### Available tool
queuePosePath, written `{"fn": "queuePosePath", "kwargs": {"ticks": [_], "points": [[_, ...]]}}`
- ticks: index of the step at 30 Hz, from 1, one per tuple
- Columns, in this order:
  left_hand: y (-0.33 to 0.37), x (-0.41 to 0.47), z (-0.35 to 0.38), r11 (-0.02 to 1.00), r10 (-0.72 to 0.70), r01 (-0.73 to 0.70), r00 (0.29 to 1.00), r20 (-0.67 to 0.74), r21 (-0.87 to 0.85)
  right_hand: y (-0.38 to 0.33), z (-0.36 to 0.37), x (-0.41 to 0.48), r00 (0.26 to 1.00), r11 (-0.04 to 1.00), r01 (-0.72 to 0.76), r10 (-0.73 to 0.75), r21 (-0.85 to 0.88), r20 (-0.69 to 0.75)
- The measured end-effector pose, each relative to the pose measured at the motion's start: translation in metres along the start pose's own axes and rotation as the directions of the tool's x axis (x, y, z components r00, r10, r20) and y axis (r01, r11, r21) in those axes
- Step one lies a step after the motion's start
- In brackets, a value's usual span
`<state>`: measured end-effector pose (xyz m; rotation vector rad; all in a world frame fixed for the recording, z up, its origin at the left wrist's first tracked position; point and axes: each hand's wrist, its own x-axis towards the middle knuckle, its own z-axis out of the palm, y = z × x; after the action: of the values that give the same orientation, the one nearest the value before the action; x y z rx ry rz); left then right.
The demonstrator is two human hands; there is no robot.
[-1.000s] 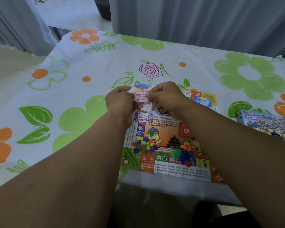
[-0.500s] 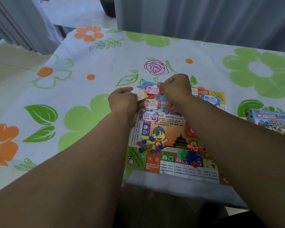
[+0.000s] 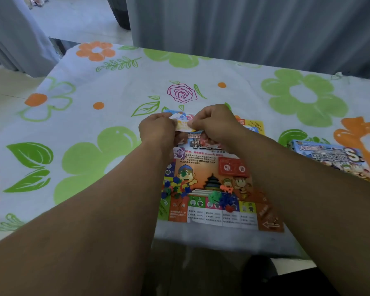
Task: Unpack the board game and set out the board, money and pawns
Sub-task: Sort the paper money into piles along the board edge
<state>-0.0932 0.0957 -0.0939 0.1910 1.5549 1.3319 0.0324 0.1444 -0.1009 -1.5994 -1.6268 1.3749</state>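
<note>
Left hand (image 3: 157, 130) and right hand (image 3: 215, 124) both pinch a small sheaf of paper money (image 3: 183, 125) over the far edge of the board (image 3: 203, 167). The money looks light, limp and apt to slide apart, so it is best pinched at its short ends.

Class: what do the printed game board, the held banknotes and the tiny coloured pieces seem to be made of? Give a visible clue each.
Colourful printed game board: probably thin paper or card; lies flat, no visible thickness.
Small pastel banknotes: thin printed paper, flexing in the pinch.
Tiny red, blue and green pieces: likely plastic; solid bright colours.
</note>
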Motion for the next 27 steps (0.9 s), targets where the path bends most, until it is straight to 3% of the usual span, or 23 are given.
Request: {"fn": "queuePosePath", "kwargs": {"ticks": [10,15,19,27], "points": [[0.0,-0.008,0.016,0.998,0.029,-0.03,0.999,0.03,0.053,0.012,-0.061,-0.015,0.983,0.995,-0.064,0.076,0.073,-0.165],[-0.005,-0.02,0.029,0.996,0.023,-0.029,0.997,0.074,0.081,0.028,-0.088,-0.026,0.966,0.992,-0.122,0.121,0.01,-0.226],[-0.011,-0.025,0.041,0.994,-0.006,-0.005,0.995,0.1,0.109,0.045,-0.104,-0.033,0.957,0.983,-0.182,0.17,-0.032,-0.237],[-0.017,-0.016,0.041,0.994,0.0,-0.005,0.999,0.039,0.111,0.043,-0.092,-0.021,0.966,0.987,-0.157,0.159,0.025,-0.206]]}}
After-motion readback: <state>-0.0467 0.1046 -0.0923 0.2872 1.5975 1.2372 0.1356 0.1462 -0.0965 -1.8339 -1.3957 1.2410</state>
